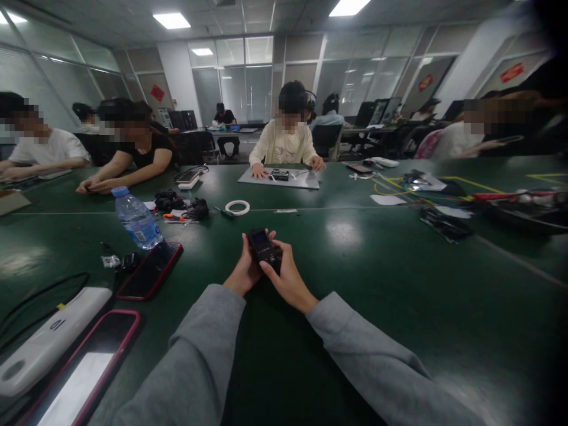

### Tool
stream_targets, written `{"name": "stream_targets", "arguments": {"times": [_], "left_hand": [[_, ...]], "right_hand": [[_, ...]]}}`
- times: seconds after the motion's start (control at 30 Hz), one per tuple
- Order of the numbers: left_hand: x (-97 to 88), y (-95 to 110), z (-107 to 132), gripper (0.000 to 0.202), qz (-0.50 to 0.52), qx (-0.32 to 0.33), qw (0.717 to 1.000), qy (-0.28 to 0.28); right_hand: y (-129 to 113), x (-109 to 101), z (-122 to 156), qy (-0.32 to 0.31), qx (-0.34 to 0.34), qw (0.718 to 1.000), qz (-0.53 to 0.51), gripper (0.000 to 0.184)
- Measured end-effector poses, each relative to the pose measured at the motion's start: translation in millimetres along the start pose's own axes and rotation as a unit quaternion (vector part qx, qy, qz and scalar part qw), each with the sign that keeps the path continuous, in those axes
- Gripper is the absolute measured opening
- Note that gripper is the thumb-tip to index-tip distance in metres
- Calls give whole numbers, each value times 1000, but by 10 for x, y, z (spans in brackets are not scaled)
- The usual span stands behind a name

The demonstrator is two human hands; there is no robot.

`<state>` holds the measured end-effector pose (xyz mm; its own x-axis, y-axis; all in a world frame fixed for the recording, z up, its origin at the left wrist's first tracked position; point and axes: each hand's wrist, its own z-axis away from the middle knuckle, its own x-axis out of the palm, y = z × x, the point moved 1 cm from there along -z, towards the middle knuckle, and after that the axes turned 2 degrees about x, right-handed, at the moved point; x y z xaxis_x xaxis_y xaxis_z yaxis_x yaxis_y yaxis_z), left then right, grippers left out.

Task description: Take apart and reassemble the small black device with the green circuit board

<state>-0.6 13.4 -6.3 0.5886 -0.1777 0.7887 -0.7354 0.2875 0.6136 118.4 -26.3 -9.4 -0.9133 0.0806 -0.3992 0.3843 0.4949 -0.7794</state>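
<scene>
Both my hands are wrapped round a small black handheld device (261, 242) with a little dark screen at its top end and buttons below. My left hand (245, 269) grips its left side from beneath. Around its right side closes my right hand (289, 275), the thumb lying over the lower front near the buttons. The device is tilted, held just above the green tabletop (346, 284). Its back and the fingers behind it are hidden.
On the left are a water bottle (136, 218), a red-edged phone (151, 271), a pink-cased phone (84, 373) and a white device (53, 340). Cables (181, 204) and a white ring (237, 207) lie ahead. A person opposite works over a grey board (297, 182). Wires and parts (435, 183) clutter the right.
</scene>
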Motion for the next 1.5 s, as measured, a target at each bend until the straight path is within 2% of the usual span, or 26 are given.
{"name": "stream_targets", "arguments": {"times": [0.13,0.23,0.37,0.47,0.57,0.63,0.73,0.83,0.93,1.07,1.2,1.5], "left_hand": [[25,12,22,57,-15,-3,1000,-1],[34,16,23,57,-28,2,1000,3],[55,16,18,60,-39,-7,999,-12],[52,11,4,63,-46,-18,999,-12],[12,-14,-18,67,-67,-34,997,7],[-23,-39,-33,63,-98,-20,995,21],[-51,-67,-40,45,-149,44,987,41],[-37,-68,-26,46,-185,98,976,52],[-11,-40,-3,46,-236,125,962,54],[2,1,15,46,-295,130,944,69],[16,28,22,45,-313,119,940,71],[-47,62,21,47,-323,108,938,60]], "right_hand": [[148,-14,-79,-22,138,975,-174,50],[191,-49,-126,-46,198,942,-266,48],[158,-129,-157,-78,246,898,-357,49],[157,-174,-166,-86,262,876,-395,49],[204,-193,-173,-54,273,863,-422,50],[243,-199,-181,-22,282,855,-435,52],[269,-207,-195,17,282,847,-451,54],[260,-211,-203,30,279,848,-450,54],[262,-207,-201,24,277,852,-443,53],[302,-195,-198,27,265,861,-434,53],[326,-191,-198,25,262,868,-422,52],[298,-189,-207,21,269,855,-443,54]]}}
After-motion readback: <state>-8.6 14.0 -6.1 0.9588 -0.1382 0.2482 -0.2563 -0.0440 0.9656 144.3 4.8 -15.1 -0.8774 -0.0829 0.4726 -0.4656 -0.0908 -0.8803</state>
